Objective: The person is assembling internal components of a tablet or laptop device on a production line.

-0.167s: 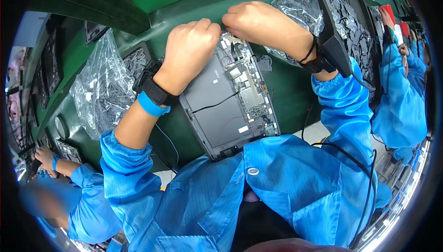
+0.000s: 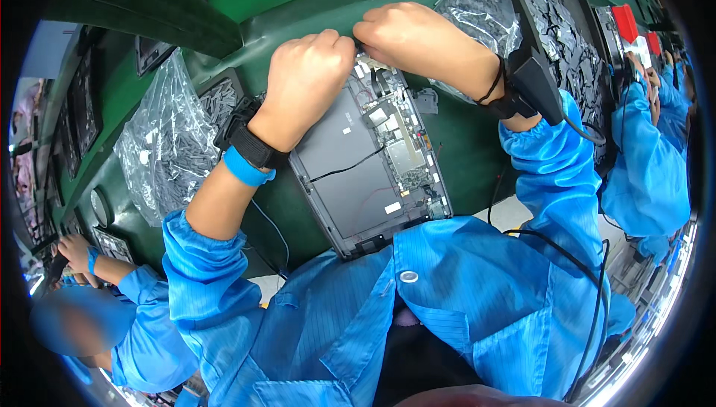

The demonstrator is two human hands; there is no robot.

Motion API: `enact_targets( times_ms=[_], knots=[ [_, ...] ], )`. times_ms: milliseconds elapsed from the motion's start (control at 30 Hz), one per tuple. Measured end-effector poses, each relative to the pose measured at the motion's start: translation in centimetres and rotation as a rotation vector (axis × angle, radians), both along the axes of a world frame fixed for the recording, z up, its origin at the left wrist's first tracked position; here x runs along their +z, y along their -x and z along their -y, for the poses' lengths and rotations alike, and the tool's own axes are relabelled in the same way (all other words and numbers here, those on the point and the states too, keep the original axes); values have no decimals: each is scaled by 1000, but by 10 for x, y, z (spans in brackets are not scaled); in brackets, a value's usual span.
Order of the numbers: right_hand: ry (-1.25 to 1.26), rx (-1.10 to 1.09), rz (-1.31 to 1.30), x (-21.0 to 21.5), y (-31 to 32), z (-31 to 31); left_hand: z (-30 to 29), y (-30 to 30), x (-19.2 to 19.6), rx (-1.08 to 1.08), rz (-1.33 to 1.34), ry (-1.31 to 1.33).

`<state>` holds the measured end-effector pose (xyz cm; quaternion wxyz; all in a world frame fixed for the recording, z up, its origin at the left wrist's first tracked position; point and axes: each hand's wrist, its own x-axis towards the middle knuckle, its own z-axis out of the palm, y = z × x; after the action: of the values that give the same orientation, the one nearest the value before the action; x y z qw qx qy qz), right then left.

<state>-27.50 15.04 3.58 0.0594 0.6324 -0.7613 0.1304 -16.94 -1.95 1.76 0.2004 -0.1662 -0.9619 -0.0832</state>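
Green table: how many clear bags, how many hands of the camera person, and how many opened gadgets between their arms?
Left clear bag, right clear bag: 2
Left hand, right hand: 2
Opened gadget: 1
Total: 5

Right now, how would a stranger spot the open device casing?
On the green table, go from left hand and right hand toward the blue jacket. The open device casing is the gray, slanted rectangle. Unlike the clear bag to its left, it shows an exposed circuit board.
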Motion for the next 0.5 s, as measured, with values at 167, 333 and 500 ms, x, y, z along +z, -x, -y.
enact_targets(
  times_ms=[167, 333, 500],
  knots=[
    [214, -129, 24, 11, -8, -20, 0, -2, 10, 5, 97, -82],
    [5, -396, 228, 19, -55, -76, -6, -16, 26, -37, -37, -293],
    [52, -361, 207, -2, -62, -88, -25, -22, 32, -113, -19, -381]
  ],
)
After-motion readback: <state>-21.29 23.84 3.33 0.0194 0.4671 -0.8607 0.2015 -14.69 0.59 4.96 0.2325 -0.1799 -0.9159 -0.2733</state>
